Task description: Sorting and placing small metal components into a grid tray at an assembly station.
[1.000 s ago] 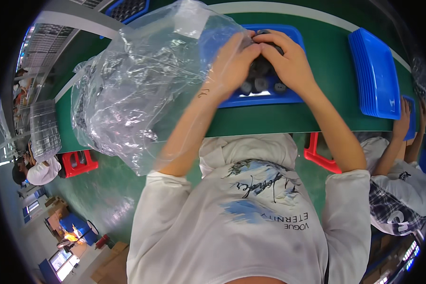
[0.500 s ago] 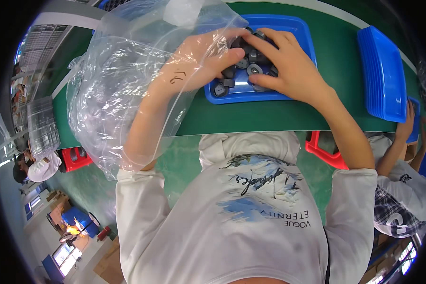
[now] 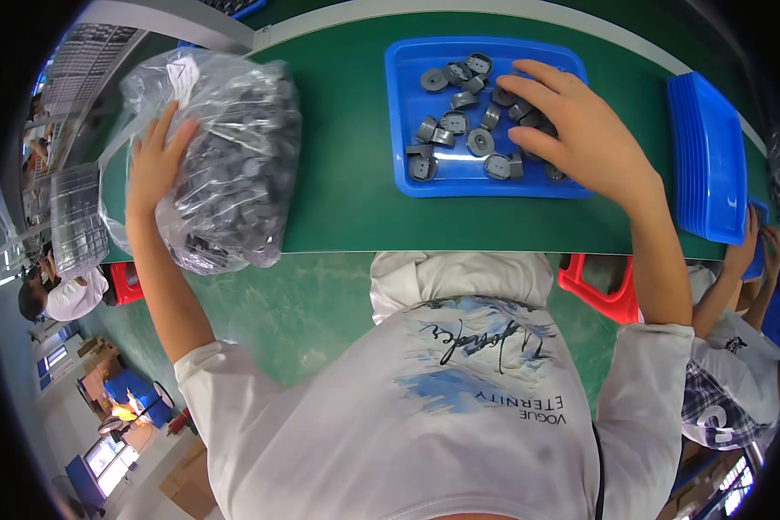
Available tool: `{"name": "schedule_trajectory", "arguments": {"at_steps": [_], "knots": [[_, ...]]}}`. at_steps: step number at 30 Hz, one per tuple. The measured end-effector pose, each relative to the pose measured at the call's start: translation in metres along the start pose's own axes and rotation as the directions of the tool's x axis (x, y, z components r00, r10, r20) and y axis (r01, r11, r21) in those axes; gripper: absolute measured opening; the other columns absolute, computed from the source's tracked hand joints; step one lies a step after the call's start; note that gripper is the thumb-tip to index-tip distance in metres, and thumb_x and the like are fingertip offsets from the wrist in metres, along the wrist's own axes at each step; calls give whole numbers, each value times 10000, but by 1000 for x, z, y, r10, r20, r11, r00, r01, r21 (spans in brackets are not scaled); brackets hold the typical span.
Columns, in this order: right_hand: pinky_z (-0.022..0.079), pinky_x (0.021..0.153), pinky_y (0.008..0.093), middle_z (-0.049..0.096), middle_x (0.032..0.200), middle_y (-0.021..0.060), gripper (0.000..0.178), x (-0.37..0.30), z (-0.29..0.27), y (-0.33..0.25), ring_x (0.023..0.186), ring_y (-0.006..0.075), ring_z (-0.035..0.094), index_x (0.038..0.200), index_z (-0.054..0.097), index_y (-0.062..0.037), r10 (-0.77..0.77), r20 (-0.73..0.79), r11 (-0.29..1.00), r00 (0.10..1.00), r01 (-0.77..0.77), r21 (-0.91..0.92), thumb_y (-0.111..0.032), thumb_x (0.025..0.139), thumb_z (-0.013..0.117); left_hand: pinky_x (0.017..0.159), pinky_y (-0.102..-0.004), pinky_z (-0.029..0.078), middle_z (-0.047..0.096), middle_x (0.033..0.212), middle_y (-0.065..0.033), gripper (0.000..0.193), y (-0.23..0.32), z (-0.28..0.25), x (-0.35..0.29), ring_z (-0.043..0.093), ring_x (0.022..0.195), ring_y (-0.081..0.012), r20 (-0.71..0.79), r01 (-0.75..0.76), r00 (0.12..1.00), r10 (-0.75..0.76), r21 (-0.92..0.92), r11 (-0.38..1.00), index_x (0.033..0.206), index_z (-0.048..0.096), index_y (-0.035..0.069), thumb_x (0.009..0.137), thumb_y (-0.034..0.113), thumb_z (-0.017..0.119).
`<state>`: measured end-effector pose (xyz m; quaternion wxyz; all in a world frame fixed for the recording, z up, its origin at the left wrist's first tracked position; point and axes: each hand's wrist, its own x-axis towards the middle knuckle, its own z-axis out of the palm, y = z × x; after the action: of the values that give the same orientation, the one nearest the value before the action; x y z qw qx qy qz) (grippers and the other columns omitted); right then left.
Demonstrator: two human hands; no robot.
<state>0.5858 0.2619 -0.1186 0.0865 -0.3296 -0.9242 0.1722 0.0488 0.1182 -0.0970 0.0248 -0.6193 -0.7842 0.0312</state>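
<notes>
My left hand [image 3: 156, 166] rests on the near-left side of a clear plastic bag [image 3: 234, 165], its fingers stretched and apart. The bag bulges with many small grey plastic parts. Over the right part of a shallow blue tray [image 3: 399, 178], my right hand [image 3: 581, 130] is spread, its fingertips among grey knob-like parts. Some of those are hidden under the hand. Several more grey round parts [image 3: 480, 142] lie scattered across the left and middle of the tray, some flat and some on edge.
A stack of blue trays [image 3: 711, 160] stands to the right on the green table [image 3: 342, 173]. Beyond it are another person's hands [image 3: 745, 238] at a blue tray. A red stool [image 3: 611, 295] is below the table's near edge.
My left hand has come out of the plastic bag and away from the tray. The bag now sits at the left, off the tray. My right hand has shifted right, uncovering many parts.
</notes>
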Motion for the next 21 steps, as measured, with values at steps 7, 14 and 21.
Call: {"name": "schedule_trajectory", "arguments": {"at_steps": [7,14,21], "knots": [[501,978,429,561,1340,153,621,6,34,-4,1153,366,588,1437,528,-166,-34,-154,993,988,16,-118,-266,859,728,1087,-376,413,633,1341,-218,558,-16,-10,-20,569,1291,-391,90,307,951,-295,-205,929,1385,605,98,1005,503,558],[536,821,326,664,1044,93,334,29,28,26,882,225,662,1182,687,-72,152,-141,969,978,-119,217,-136,856,656,892,-311,521,734,1128,-122,334,199,-45,-53,712,970,-235,-560,-313,825,-72,-561,766,1156,736,75,831,126,790],[418,513,229,618,1014,117,350,33,5,54,693,126,514,1239,619,2,353,126,186,927,-201,962,-148,923,594,1115,-573,361,392,1488,-343,812,324,25,-27,384,1347,-568,-372,-486,866,336,-458,744,1468,466,95,795,385,817]]}}
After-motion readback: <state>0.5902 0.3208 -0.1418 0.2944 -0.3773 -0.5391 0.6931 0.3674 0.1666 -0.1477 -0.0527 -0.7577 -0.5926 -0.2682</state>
